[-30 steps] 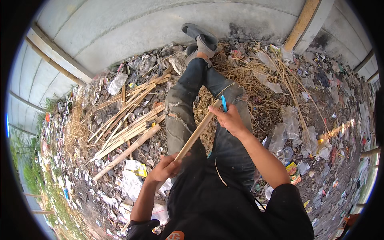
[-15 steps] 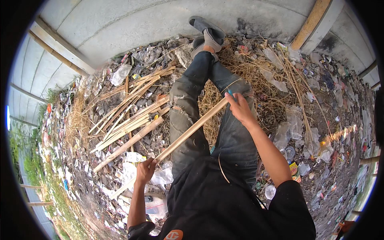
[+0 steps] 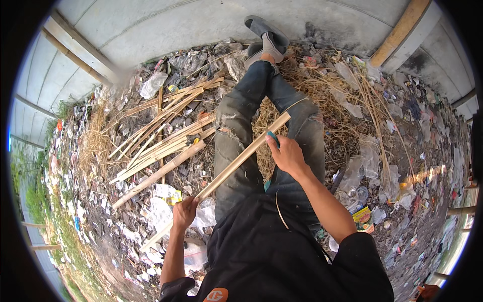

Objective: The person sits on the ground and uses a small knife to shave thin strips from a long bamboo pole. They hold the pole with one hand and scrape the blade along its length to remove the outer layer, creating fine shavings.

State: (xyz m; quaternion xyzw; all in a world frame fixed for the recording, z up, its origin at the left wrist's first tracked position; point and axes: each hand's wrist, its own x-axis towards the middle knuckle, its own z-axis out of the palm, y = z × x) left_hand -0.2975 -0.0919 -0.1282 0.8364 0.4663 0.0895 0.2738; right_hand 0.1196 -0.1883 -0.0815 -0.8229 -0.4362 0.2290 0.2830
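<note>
A long split bamboo strip (image 3: 241,160) lies slantwise across my thighs, its far end above the right thigh and its near end by the litter at my left. My left hand (image 3: 185,212) is closed round its lower part. Closer to the far end, my right hand (image 3: 289,155) is closed on a small teal-handled tool (image 3: 272,137) held against the strip. The tool's working edge is hidden. A thin curled bamboo shaving (image 3: 282,210) rests on my lap, and another thin sliver (image 3: 296,104) lies over my right knee.
Several split bamboo strips (image 3: 160,151) are heaped on the ground at my left, beside a round bamboo pole (image 3: 160,174). Dry straw (image 3: 332,113) and plastic litter cover the ground. A grey wall (image 3: 201,25) stands beyond my crossed feet.
My right hand and the teal-handled tool have moved from the strip's far end down along it, toward my body. My left hand keeps its grip in about the same place.
</note>
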